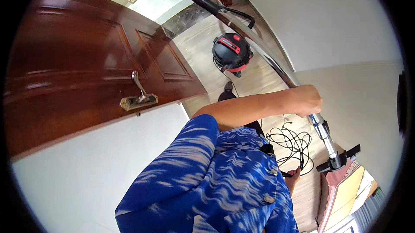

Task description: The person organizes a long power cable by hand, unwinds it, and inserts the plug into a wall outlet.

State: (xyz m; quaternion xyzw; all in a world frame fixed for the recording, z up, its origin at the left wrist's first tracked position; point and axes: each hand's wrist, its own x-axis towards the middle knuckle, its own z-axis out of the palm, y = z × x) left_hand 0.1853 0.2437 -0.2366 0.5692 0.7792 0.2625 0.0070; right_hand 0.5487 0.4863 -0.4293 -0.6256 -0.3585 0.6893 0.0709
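My left hand (306, 100) is closed around the chrome wand (272, 59) of a vacuum cleaner, my forearm reaching across my front. The wand's black curved handle (202, 1) points away from me. At its near end, the black floor head (338, 160) shows against the edge of a pink-covered piece of furniture; whether they touch I cannot tell. Low at my right side, my right hand (294, 176) grips a black power cord (287, 174), partly hidden by my shirt. Loose loops of cord (291, 142) lie beside it. The black and red vacuum canister (231, 51) stands on the floor ahead.
A brown panelled door (97, 54) with a metal lever handle (138, 85) stands to the left. White walls (324, 22) border the light wood-look floor (197, 51). A dark stone threshold (184, 19) lies beyond the canister. The pink-covered furniture (335, 184) is at lower right.
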